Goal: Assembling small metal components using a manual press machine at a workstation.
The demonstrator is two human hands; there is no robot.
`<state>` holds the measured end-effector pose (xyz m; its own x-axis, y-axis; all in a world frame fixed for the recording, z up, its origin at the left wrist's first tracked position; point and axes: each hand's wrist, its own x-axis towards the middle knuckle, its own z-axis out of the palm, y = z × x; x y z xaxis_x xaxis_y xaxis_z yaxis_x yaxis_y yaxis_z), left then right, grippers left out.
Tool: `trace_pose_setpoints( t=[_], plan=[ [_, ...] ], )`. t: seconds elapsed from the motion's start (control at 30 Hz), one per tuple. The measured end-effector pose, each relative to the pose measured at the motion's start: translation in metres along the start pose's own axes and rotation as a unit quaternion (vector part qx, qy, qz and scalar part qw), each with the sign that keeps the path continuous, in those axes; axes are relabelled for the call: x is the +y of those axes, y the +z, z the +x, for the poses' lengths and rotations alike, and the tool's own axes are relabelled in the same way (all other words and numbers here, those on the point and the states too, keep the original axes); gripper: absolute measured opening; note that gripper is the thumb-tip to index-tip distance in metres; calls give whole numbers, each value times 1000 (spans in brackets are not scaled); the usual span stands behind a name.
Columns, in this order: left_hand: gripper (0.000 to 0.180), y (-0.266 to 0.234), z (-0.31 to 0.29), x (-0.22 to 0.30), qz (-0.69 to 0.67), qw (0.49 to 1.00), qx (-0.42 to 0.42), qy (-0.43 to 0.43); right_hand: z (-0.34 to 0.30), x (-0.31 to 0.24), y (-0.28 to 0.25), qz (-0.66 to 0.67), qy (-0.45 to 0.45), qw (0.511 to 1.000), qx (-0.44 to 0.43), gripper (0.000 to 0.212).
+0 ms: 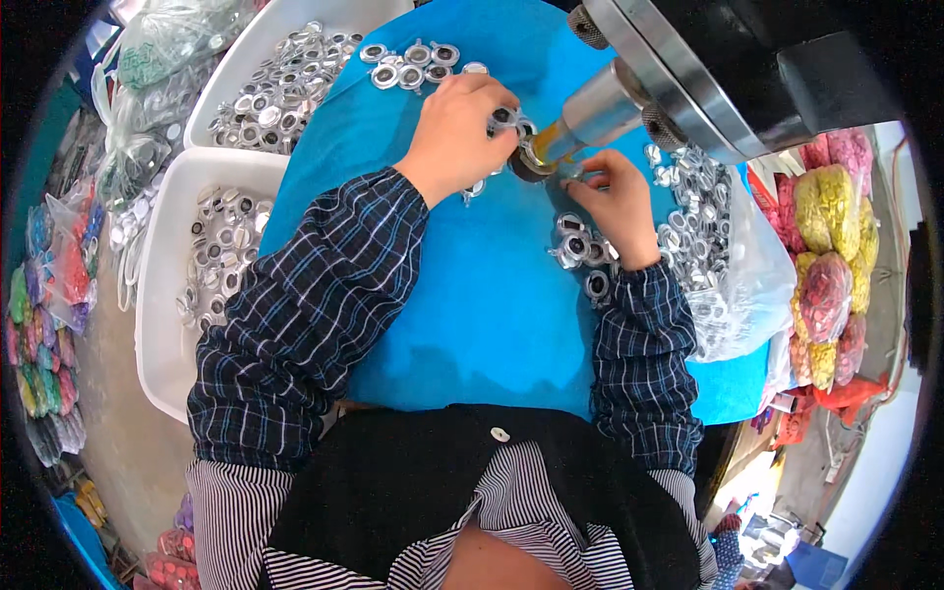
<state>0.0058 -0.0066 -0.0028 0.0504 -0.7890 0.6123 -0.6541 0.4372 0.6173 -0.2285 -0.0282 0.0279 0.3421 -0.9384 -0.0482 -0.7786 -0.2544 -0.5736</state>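
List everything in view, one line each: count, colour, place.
Round silver metal ring parts: many, silver with dark centres, loose on the cloth, in both trays and the clear bag.
Blue cloth worktop: one, blue, centre.
White plastic trays: two, white, left.
Clear plastic bag: one, right, holds rings.
Metal press head: one, silver and black, top right.
Bags of coloured pieces: several, yellow and pink, far right; more at far left.
Left hand: at the press tip, holding a ring.
Right hand: beside the tip, fingering a ring.
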Motion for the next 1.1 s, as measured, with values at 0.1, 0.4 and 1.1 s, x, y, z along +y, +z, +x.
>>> trace_pose_setpoints(
  t=[0.1, 0.4, 1.1],
  plan=[
    [30, 4, -1, 8, 8, 998, -31, 57, 2, 5, -4, 372, -18, 928, -4, 33],
    [31, -2, 2, 4, 2, 998, -24, -60, 6, -16, 17, 428, -56, 901, -34, 39],
    [32, 9, -4, 16, 11, 995, -15, 94, -21, -11, -18, 146, -54, 987, -42, 36]
  ],
)
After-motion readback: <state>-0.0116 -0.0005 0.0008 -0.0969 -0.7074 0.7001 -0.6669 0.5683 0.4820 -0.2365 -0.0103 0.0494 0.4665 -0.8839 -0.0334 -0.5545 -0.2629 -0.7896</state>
